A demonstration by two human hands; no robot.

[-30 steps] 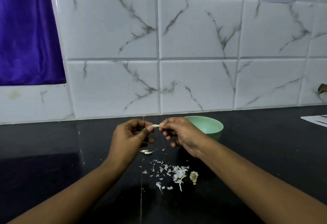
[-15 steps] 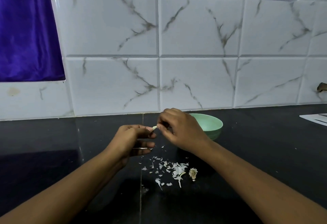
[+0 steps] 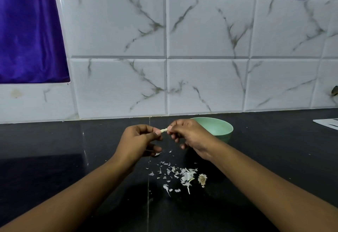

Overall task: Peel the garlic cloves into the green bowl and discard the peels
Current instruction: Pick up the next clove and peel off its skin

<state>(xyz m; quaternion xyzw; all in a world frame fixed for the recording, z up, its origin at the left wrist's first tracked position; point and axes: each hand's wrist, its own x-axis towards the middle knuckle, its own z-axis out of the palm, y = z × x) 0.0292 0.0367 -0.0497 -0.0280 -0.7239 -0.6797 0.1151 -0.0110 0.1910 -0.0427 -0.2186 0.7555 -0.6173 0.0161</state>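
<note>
Head view: garlic clove (image 3: 163, 131) lay crosswise, pinched endwise between left hand (image 3: 136, 140) and right hand (image 3: 190, 134) (green bowl (image 3: 225, 136) just behind the right).

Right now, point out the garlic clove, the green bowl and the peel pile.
garlic clove (image 3: 163, 130): head view, its exposed middle.
green bowl (image 3: 226, 136): head view, right outer wall.
peel pile (image 3: 186, 176): head view, largest clump.
</note>
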